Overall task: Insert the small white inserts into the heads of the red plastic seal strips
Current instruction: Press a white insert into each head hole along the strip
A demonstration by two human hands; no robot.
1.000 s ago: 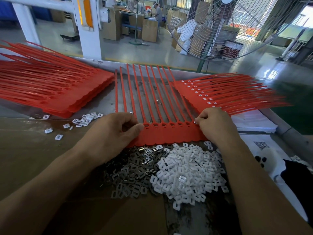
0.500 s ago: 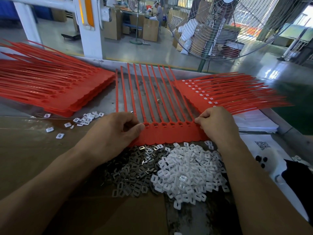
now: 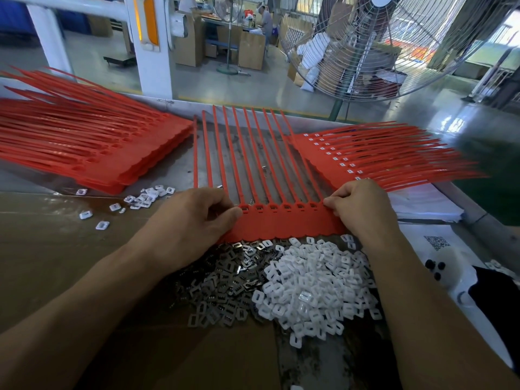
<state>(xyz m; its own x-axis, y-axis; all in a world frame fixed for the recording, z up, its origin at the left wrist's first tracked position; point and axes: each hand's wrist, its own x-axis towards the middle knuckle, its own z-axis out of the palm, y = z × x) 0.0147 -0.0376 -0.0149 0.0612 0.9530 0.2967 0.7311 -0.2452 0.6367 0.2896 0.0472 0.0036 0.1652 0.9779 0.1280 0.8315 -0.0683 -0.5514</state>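
Observation:
A joined row of red seal strips (image 3: 284, 223) lies flat in front of me, tails pointing away. Its heads show open slots along the top edge. My left hand (image 3: 191, 223) covers the row's left end, fingers curled, thumb pinching the edge. My right hand (image 3: 357, 206) sits at the right end, fingertips pinched at the last head; whether it holds an insert is hidden. A heap of small white inserts (image 3: 315, 282) lies just below the row, beside a heap of metal clips (image 3: 225, 280).
A thick stack of red strip rows (image 3: 92, 153) lies at the left. Another stack with white inserts fitted (image 3: 365, 159) fans out at the right. Loose white inserts (image 3: 146, 195) scatter near the left stack. White papers (image 3: 422, 206) sit right. A big fan (image 3: 380, 46) stands beyond the table.
Both hands stay at the ends of the row. The right hand has shifted slightly up and away along the right end; the left hand has barely moved.

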